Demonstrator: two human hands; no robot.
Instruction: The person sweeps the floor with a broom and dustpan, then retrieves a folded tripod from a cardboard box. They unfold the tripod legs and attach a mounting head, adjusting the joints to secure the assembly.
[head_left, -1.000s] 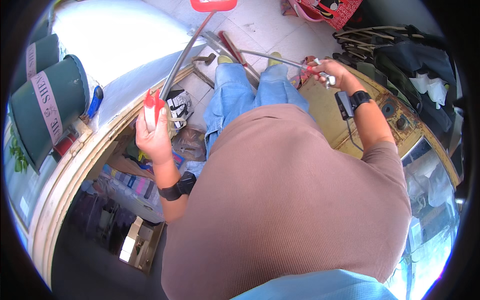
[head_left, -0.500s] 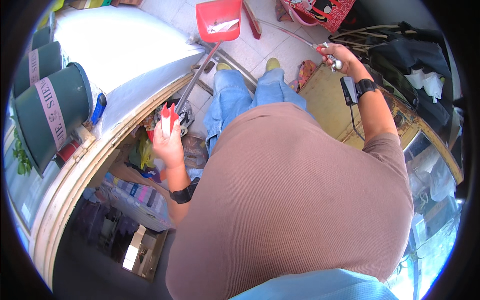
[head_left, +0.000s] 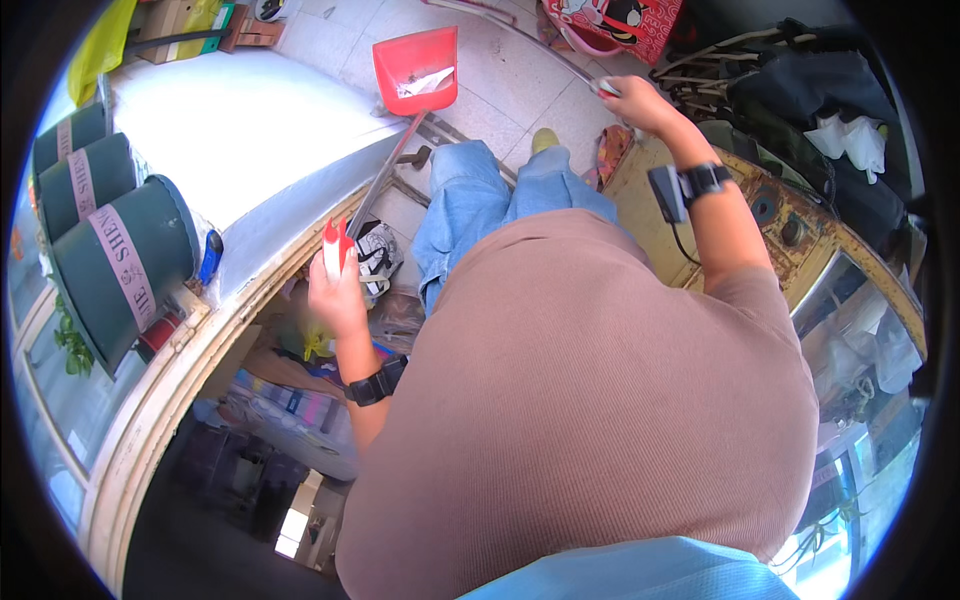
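Observation:
My left hand point(head_left: 340, 300) is closed around the red-and-white grip of a long-handled dustpan. Its grey pole slants away to the red pan point(head_left: 418, 52), which rests on the tiles in front of my feet. Inside the pan lie a white scrap point(head_left: 428, 83) and some dark bits. At the right, my right hand point(head_left: 640, 103) grips the end of a broom handle point(head_left: 552, 55). The broom's head point(head_left: 468, 8) is on the floor beyond the pan, partly cut off by the top of the view.
Green plant pots point(head_left: 125, 265) stand along a ledge at the left, near a white surface point(head_left: 240, 130). A rusty yellowish cabinet point(head_left: 765, 215) is at my right, with dark bags point(head_left: 830, 90) beyond it. A red patterned bag point(head_left: 640, 25) sits at the far right.
My right hand has moved up and left, swinging the broom head from beside the pan to beyond it. The pan appears slightly lower and farther left; my left hand still holds its grip.

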